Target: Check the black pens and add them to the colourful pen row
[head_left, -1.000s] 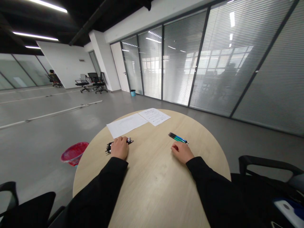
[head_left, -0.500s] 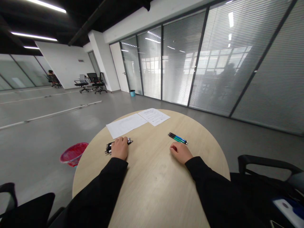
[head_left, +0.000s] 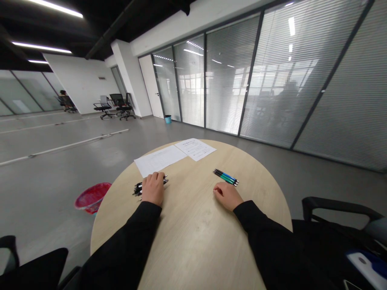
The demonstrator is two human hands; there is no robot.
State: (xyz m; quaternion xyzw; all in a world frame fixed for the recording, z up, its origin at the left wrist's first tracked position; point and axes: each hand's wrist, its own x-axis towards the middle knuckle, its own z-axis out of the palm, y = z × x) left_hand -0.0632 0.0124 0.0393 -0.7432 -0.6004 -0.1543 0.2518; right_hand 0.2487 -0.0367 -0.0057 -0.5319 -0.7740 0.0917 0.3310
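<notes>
Several black pens (head_left: pixel 138 188) lie in a loose bunch on the round wooden table (head_left: pixel 199 241). My left hand (head_left: pixel 153 188) rests over them with its fingers curled down around their middle, so part of the bunch is hidden. Pen ends stick out on both sides of that hand. Across the table, my right hand (head_left: pixel 227 196) lies on its side in a loose fist, and I see nothing in it. Just beyond its knuckles, a small row of pens with blue and green barrels (head_left: pixel 225 177) lies side by side.
Two printed paper sheets (head_left: pixel 160 160) lie at the table's far edge. A red-lined basket (head_left: pixel 93 197) stands on the floor to the left. Chairs flank the table, one with a black armrest (head_left: pixel 341 205) at right. Glass partitions with blinds (head_left: pixel 226 80) run behind.
My left fingers have shifted slightly over the black pens, and the ends showing around the hand have moved a little. My right hand has drifted slightly left. The view tilted a touch.
</notes>
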